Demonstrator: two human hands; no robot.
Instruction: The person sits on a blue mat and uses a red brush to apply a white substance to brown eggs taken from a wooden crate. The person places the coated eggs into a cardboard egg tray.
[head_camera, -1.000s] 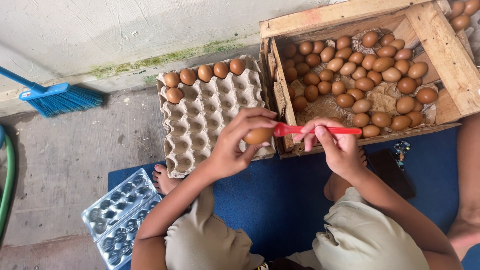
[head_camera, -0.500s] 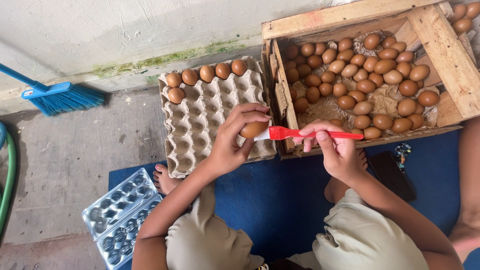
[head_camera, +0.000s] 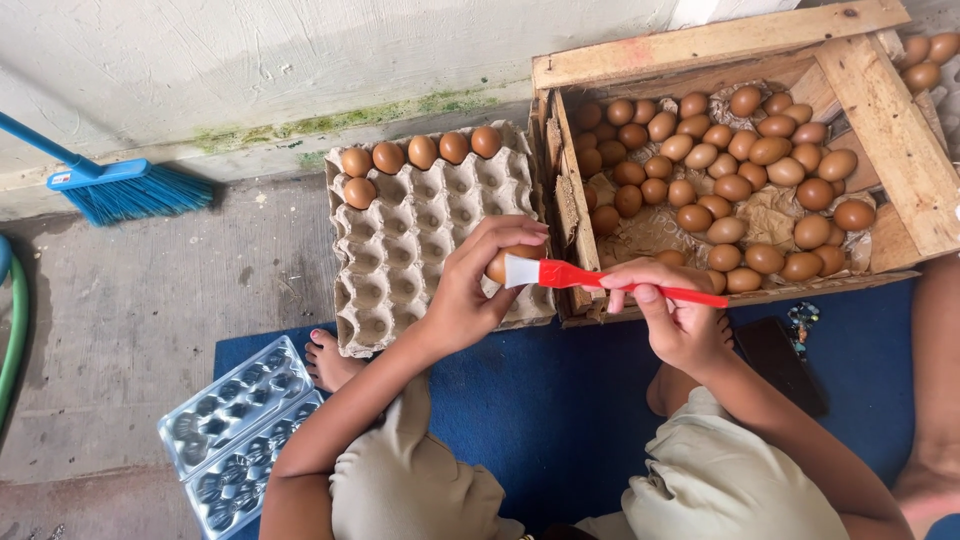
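The left hand (head_camera: 470, 295) cupped a brown egg (head_camera: 497, 266) over the near right corner of the cardboard egg tray (head_camera: 400, 250), its fingers curled round the shell from above and its thumb underneath, so only a sliver of egg showed between them. Just right of those fingertips the white head of a red brush (head_camera: 600, 280) touched the egg, and the right hand (head_camera: 675, 320) pinched the handle between thumb and bent fingers in front of the wooden crate (head_camera: 700, 45) of eggs. The egg looked light, smooth and easily cracked, best held gently round its middle as here, while the brush looked stiff and light
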